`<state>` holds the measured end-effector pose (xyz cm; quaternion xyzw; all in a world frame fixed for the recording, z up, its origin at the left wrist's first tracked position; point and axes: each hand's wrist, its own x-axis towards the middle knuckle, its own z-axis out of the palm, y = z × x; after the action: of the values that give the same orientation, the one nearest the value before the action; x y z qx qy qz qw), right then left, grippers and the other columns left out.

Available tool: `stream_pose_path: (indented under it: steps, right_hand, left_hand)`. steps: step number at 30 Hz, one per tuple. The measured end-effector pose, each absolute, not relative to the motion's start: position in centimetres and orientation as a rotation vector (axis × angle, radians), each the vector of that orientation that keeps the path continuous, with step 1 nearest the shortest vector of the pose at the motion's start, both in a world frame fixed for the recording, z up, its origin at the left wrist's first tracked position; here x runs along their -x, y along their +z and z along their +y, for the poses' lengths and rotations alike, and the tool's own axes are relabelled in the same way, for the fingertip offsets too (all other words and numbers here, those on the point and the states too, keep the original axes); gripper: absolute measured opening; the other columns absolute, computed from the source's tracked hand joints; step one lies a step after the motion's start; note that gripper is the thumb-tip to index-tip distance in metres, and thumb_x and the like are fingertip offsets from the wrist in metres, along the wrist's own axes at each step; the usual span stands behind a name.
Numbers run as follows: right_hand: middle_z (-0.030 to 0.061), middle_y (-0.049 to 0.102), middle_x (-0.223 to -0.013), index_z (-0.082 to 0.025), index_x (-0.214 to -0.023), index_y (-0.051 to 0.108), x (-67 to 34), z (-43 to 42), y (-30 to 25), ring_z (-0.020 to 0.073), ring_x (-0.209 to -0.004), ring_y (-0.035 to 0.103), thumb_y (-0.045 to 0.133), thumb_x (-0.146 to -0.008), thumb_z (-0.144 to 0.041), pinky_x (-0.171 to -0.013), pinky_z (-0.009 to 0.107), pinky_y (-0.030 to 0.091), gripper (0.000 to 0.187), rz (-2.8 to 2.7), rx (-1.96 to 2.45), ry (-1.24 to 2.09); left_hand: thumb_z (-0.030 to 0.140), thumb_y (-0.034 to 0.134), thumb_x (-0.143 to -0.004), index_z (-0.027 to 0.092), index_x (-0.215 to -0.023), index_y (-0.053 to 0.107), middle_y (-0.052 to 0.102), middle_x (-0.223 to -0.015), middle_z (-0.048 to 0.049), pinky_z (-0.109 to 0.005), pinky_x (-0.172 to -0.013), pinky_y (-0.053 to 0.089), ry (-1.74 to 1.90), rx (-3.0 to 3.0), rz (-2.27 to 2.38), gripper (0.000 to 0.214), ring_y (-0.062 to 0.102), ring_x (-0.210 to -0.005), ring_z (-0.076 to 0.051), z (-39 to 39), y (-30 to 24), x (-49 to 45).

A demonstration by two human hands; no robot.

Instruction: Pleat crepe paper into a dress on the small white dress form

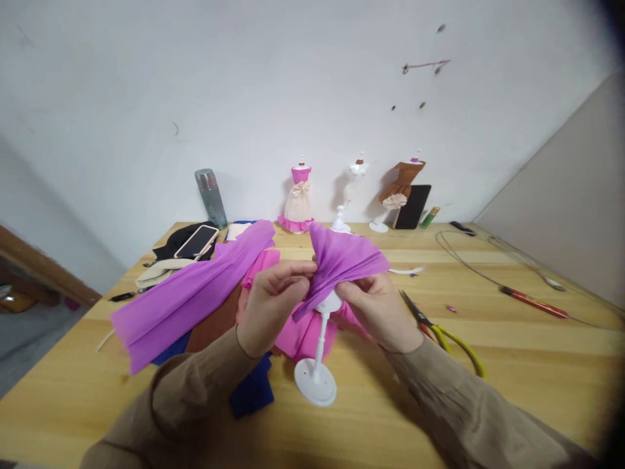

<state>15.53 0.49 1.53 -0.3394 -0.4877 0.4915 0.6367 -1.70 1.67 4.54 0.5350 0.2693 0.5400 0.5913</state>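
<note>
1. One wooden table (pixel 488 365) fills the lower view and carries everything below.
2. Purple sheet (pixel 195 293): long crepe strip, lying diagonally from the near left edge toward the table's middle, over darker papers.
3. Pink paper (pixel 297 335): crumpled, under and behind both hands, touching the stand's stem.
4. Purple fan (pixel 342 257): pleated piece, spread upward and to the right and gathered at its lower edge on top of the stand. Whether it joins the sheet cannot be told.
5. Blue paper (pixel 254 391): just left of the stand's base, partly under the left sleeve.
6. Left hand (pixel 266 312): fingers closed, pinching the fan's gathered edge from the left.
7. Right hand (pixel 378 312): thumb and fingers closed on the same edge from the right.
8. Stand (pixel 316 381): white, upright, round base on the table between the forearms.
9. Scissors (pixel 449 335): yellow-handled, just right of the right hand.
10. Phone (pixel 196 241) and bottle (pixel 211 195): far left, near the wall.
</note>
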Motion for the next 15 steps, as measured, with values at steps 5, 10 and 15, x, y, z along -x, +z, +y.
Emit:
stream_pose_path:
  steps: [5,10,15]
  right_hand:
    - [0.0033,0.078,-0.082,-0.022,-0.083,0.074,-15.55,0.65,1.36,0.0204,-0.073,0.071,0.088,-0.065,-0.045,-0.073,0.035,0.058,0.032,-1.099,0.769,1.131]
    - [0.0028,0.079,-0.087,-0.023,-0.086,0.076,-15.21,0.44,1.46,0.0198,-0.077,0.072,0.087,-0.066,-0.039,-0.078,0.035,0.058,0.029,-1.082,0.811,1.056]
    - [0.0027,0.078,-0.08,-0.021,-0.081,0.075,-14.7,0.0,1.84,0.0187,-0.069,0.07,0.085,-0.067,-0.041,-0.07,0.033,0.058,0.026,-1.073,0.827,1.078]
  left_hand:
    - [0.022,0.079,-0.073,0.02,-0.088,0.08,0.076,-0.087,-0.0038,-0.024,-0.071,0.052,1.255,-1.226,0.618,0.015,0.065,-0.076,-0.013,1.62,4.31,1.47]
    - [0.028,0.079,-0.074,0.019,-0.095,0.078,0.073,-0.102,-0.0068,-0.03,-0.082,0.055,1.344,-1.341,0.664,0.023,0.066,-0.089,-0.017,1.46,4.23,1.1]
    - [0.027,0.086,-0.063,0.018,-0.091,0.077,0.07,-0.099,-0.0057,-0.032,-0.081,0.055,1.307,-1.347,0.71,0.031,0.066,-0.089,-0.018,1.96,3.74,0.92]
